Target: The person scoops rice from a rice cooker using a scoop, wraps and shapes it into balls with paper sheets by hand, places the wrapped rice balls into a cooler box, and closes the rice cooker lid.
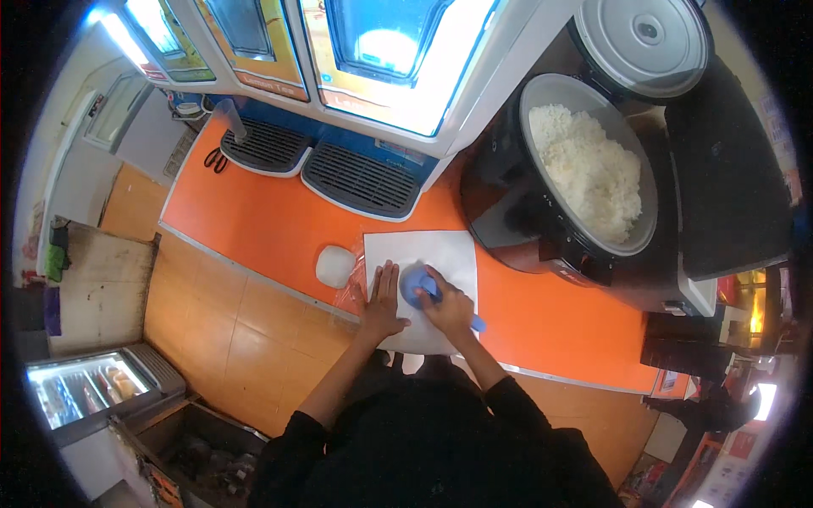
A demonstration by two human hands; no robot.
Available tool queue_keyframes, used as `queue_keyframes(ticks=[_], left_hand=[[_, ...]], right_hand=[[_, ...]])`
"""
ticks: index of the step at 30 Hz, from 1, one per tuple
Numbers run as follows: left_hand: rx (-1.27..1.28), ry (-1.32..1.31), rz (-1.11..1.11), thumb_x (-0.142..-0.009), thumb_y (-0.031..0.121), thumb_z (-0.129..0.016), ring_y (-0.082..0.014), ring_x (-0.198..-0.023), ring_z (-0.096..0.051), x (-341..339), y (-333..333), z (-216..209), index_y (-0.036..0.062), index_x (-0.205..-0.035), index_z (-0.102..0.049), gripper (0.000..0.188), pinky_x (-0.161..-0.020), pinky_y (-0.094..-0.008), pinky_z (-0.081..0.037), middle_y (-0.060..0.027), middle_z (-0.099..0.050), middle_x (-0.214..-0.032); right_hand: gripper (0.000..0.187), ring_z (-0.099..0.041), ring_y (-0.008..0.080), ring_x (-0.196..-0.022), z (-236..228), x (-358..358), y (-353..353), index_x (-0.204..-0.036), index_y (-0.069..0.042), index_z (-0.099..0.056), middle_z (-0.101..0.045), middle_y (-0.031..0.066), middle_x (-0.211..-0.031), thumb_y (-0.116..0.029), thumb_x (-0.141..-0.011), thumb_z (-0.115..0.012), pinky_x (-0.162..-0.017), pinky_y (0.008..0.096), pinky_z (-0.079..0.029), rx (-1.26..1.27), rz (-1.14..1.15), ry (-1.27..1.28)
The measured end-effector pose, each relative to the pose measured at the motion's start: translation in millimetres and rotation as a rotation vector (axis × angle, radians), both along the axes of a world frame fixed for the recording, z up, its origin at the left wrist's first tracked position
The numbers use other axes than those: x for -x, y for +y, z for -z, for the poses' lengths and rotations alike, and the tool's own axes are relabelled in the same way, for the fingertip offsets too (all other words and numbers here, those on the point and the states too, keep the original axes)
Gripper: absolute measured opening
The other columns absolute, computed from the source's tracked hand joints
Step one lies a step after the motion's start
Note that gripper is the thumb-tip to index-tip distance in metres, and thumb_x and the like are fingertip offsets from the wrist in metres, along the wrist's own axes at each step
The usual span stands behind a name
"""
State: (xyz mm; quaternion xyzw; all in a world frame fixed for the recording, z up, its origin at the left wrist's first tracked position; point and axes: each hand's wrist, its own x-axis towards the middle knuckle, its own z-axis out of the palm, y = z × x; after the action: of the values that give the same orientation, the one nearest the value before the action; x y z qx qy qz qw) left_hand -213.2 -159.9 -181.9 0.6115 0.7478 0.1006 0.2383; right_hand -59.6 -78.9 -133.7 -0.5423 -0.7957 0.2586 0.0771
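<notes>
My left hand [381, 302] lies flat on a white sheet [461, 250] on the orange counter, fingers stretched out and holding nothing. Beside it, my right hand [449, 306] is closed round a blue scoop-like tool with a round head [411, 284]. The tool's handle end [478, 323] sticks out past the right of that hand. The round head rests over the sheet, close to my left fingers; what lies under it is hidden. Left of the sheet sits a rounded white piece [336, 267], with clear crinkled plastic film [349, 295] beside it.
A black rice cooker [500, 203] full of cooked white rice [589, 169] stands open at the right of the orange counter [254, 220]. Drink dispensers [373, 110] with dark drip trays [360, 180] line the back. Black-handled scissors [216, 160] lie at the far left.
</notes>
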Motion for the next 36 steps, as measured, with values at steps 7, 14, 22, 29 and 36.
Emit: queue_keyframes(ticks=[7,14,22,29,36], left_hand=[[-0.014,-0.111,0.012,-0.056,0.042,-0.087,-0.0277,-0.151,-0.009,5.6,-1.0,-5.7,0.0088,-0.156,-0.009,0.131,-0.112,-0.0691,-0.003,-0.0096,-0.007,-0.163],[-0.343,-0.061,0.137,-0.079,0.041,-0.075,-0.0315,-0.127,-0.045,-4.6,-64.1,-3.9,0.0084,-0.128,-0.049,0.064,-0.101,-0.0481,-0.035,-0.0124,-0.052,-0.13],[-0.513,-0.219,0.278,-0.076,0.013,-0.072,-0.0275,-0.091,-0.056,-13.9,-54.8,2.4,0.0095,-0.084,-0.06,0.014,-0.078,-0.0409,-0.04,-0.0051,-0.058,-0.087],[-0.57,-0.149,0.189,-0.077,0.012,-0.069,-0.0287,-0.089,-0.056,-15.7,-47.0,-10.9,0.0083,-0.088,-0.058,0.016,-0.077,-0.0408,-0.042,-0.0076,-0.055,-0.086],[-0.472,-0.263,0.156,-0.08,0.01,-0.068,-0.0322,-0.108,-0.056,-31.3,-52.0,-46.5,0.0049,-0.105,-0.06,0.027,-0.09,-0.043,-0.045,-0.0144,-0.06,-0.11]], right_hand=[[0.062,-0.07,0.0361,-0.076,16.7,-13.0,-6.5,-0.138,-0.024,-0.053,-0.07,0.0165,-0.091,-0.059,-0.087,-0.058,-0.07,0.0455,-0.055,-0.091,-0.012,0.082],[0.048,-0.058,0.0184,-0.103,21.5,-110.7,-2.9,-0.129,-0.007,-0.058,-0.063,0.0071,-0.115,-0.04,-0.094,-0.063,-0.09,0.0349,-0.047,0.08,0.314,0.707],[0.063,-0.058,0.0375,-0.109,1.6,-188.2,4.9,-0.134,-0.003,-0.048,-0.06,0.0252,-0.116,-0.044,-0.089,-0.065,-0.095,0.0447,-0.045,0.079,0.477,0.189],[0.07,-0.048,0.0332,-0.124,-40.0,-103.4,-21.7,-0.132,-0.008,-0.053,-0.054,0.0141,-0.13,-0.043,-0.075,-0.075,-0.106,0.0469,-0.037,-0.1,-0.464,0.179],[0.058,-0.056,0.0234,-0.12,30.3,-119.6,-14.4,-0.124,-0.015,-0.063,-0.061,0.0035,-0.127,-0.023,-0.069,-0.079,-0.103,0.0388,-0.045,-0.29,-0.511,0.08]])
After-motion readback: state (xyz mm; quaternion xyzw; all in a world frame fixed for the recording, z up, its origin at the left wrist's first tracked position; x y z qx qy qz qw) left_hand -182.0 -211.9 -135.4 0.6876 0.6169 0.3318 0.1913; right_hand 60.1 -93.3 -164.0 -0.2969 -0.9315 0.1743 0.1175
